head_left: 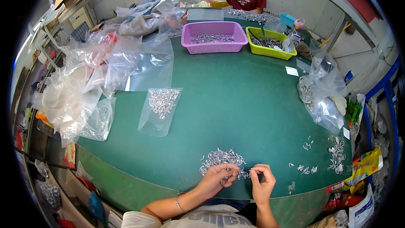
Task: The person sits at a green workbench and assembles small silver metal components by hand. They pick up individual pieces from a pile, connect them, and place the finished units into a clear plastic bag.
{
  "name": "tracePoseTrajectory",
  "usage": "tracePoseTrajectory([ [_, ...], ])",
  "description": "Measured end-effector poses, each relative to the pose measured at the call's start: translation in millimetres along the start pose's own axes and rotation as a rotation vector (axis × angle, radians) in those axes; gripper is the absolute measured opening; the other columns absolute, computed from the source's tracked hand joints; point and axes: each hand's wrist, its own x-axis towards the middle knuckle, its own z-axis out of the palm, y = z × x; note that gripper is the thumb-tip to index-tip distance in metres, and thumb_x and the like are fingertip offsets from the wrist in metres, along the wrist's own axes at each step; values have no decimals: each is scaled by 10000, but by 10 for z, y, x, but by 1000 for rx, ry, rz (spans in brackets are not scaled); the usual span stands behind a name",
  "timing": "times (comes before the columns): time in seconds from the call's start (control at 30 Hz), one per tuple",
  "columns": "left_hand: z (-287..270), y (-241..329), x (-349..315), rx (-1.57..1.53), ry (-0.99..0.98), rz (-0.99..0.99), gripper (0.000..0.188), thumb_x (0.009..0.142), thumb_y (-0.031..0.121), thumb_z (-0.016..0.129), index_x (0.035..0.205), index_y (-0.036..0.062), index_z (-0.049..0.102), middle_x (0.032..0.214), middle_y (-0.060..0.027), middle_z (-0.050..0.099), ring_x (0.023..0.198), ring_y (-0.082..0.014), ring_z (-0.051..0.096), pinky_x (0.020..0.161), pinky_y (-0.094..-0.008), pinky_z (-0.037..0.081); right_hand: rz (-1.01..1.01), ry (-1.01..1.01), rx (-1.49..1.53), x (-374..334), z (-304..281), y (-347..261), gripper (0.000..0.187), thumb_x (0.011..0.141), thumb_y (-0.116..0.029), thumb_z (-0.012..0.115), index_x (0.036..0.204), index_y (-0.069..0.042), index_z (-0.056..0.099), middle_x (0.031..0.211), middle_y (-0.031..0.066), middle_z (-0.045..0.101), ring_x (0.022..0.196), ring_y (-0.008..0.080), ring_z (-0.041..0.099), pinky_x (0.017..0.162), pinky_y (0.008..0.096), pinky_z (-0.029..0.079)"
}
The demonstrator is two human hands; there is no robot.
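The left hand (223,174) and right hand (263,182) bend their fingers narrowly; I cannot tell whether they grip anything. The pile of silvery pieces (223,157) lies just beside the left hand on the green table (219,105), where a careless wrist could scatter some.

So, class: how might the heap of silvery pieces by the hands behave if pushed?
The heap of silvery pieces would probably spread, since they look small and loose. Their curved shapes might snag on one another. They seem stiff, perhaps metal, given their grey sheen.
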Motion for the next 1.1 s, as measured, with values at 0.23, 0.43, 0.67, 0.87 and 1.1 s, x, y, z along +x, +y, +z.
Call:
tracePoseTrajectory([
  [0.23,18,20,26,131,68,-88,132,853,88,594,963,17,608,687,45,470,603,-42,403,499,-188,300,150,-40,221,-54,9,-21,66,766,72,619,799,22,591,774,58,590,714,111,519,659,230,406],
  [0.43,179,149,85,656,39,118,158,823,125,663,941,29,623,638,76,425,600,-16,377,543,-180,318,234,-27,394,-71,1,-27,50,805,70,588,843,38,581,783,67,595,726,112,538,674,228,420],
  [0.67,219,175,124,865,-35,190,176,795,93,685,941,13,627,646,64,431,623,-20,377,575,-187,341,332,-1,534,-58,-36,-46,51,824,81,554,863,49,565,816,96,606,756,129,565,699,239,439],
  [0.87,249,76,95,860,21,219,192,773,58,697,951,20,636,626,56,405,605,-28,371,559,-185,336,305,-4,469,-62,-42,32,47,823,83,551,851,46,558,823,99,601,756,128,554,702,234,426],
  [1.1,262,63,61,1020,79,319,158,771,44,688,923,21,651,605,34,438,575,-31,381,531,-192,343,325,-5,470,-72,-14,36,64,804,87,579,846,44,557,823,96,592,764,125,540,704,240,423],
])
